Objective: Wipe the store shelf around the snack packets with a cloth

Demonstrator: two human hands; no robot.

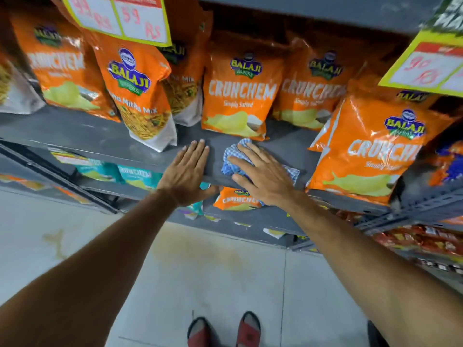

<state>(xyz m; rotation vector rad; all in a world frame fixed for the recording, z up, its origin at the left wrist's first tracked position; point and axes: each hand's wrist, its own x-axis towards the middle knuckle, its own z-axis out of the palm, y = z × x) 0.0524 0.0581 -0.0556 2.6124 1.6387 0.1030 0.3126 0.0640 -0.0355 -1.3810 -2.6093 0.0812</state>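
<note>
Cloth (234, 159) under flat right hand (263, 176)

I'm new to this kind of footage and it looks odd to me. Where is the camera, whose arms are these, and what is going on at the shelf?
There is no machine here. One wide-angle camera sits on a person's head and looks forward and down, so you see their own two arms reaching out and, at the bottom, their feet in red sandals on the floor. That lens also bends the edges of the picture.

The right hand presses flat on a blue checked cloth lying on the grey shelf. The left hand rests open on the shelf's front edge, beside the cloth, holding nothing.

Orange snack packets stand along the shelf behind and to both sides of the hands. Yellow price cards hang above, and more packets sit on the lower shelves.
</note>
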